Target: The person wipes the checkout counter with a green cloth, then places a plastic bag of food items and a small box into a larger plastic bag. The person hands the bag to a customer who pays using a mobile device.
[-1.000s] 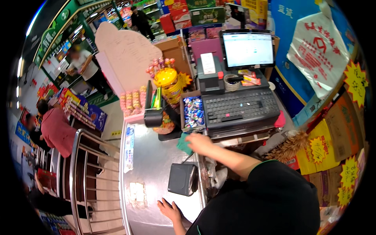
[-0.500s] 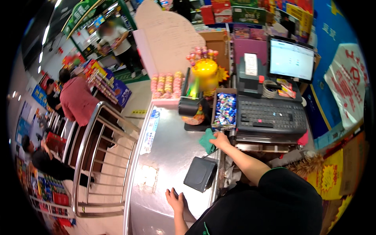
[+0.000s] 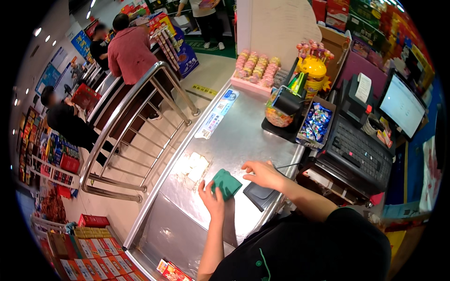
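Observation:
A folded green cloth (image 3: 228, 184) lies on the metal counter in front of me. My left hand (image 3: 212, 199) is at the cloth's near left edge, fingers spread, the fingertips touching or just over it. To the right of the cloth my right hand (image 3: 263, 174) hovers with thumb and fingers apart and nothing between them. Partly under that hand sits a flat dark pad-like device (image 3: 260, 195), with a black cable running off to the right.
On the metal counter (image 3: 187, 215) stand a black scanner stand (image 3: 284, 105), a box of blue-wrapped sweets (image 3: 317, 122) and a yellow lollipop holder (image 3: 311, 70). At right are a keyboard (image 3: 355, 145) and a screen (image 3: 403, 104). A steel railing (image 3: 124, 112) runs along the left, with people beyond.
The green cloth has come from beside the sweets box to the counter's middle, near my left hand. My right hand has let go of it. The view has turned left.

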`<action>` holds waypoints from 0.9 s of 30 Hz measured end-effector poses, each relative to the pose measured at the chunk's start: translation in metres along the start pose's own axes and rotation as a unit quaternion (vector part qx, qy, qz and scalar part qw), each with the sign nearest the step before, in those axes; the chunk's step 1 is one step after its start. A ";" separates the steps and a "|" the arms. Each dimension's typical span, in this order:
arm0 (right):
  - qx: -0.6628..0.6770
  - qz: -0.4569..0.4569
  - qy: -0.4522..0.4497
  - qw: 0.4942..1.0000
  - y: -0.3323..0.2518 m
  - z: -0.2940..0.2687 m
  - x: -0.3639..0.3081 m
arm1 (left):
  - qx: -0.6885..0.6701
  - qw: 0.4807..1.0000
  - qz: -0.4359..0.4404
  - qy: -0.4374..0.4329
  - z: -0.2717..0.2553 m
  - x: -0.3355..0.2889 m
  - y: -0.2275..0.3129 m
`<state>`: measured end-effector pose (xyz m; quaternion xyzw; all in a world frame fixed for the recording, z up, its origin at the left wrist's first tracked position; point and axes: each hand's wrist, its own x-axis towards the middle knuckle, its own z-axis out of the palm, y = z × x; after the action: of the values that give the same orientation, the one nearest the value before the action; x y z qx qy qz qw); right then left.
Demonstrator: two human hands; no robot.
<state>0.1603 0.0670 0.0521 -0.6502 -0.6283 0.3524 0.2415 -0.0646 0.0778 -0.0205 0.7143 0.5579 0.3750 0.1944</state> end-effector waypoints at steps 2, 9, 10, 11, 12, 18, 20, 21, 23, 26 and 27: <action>-0.026 -0.071 0.055 0.996 -0.004 0.006 -0.013 | 0.036 0.995 0.037 -0.089 0.018 0.002 -0.019; -0.212 -0.183 0.131 0.951 0.005 0.034 -0.030 | 0.206 0.940 0.124 -0.243 0.080 0.017 -0.017; -0.217 -0.174 0.120 0.953 0.002 0.035 -0.030 | 0.216 0.934 0.156 -0.238 0.088 0.024 -0.017; -0.217 -0.166 0.103 0.956 -0.001 0.036 -0.029 | 0.200 0.937 0.159 -0.239 0.090 0.025 -0.019; -0.216 -0.155 0.087 0.960 -0.001 0.032 -0.028 | 0.182 0.939 0.164 -0.243 0.091 0.029 -0.018; -0.206 -0.132 0.063 0.968 0.001 0.026 -0.030 | 0.146 0.926 0.148 -0.314 0.014 -0.037 -0.036; -0.199 -0.148 0.066 0.966 0.000 0.028 -0.028 | 0.165 0.925 0.082 -0.333 -0.032 -0.097 -0.046; -0.194 -0.153 0.068 0.967 -0.002 0.028 -0.027 | 0.177 0.920 0.047 -0.347 -0.051 -0.123 -0.047; -0.195 -0.147 0.074 0.967 -0.006 0.027 -0.028 | 0.202 0.919 0.003 -0.338 -0.067 -0.169 -0.050; -0.201 -0.143 0.080 0.966 -0.009 0.027 -0.028 | 0.233 0.917 -0.053 -0.320 -0.065 -0.177 -0.043; -0.199 -0.151 0.083 0.965 -0.011 0.027 -0.026 | 0.238 0.916 -0.067 -0.317 -0.061 -0.173 -0.038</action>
<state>0.1335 0.0390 0.0473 -0.6099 -0.7543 0.1247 0.2087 -0.1517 -0.0821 -0.0630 0.7817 0.5863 -0.0291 0.2104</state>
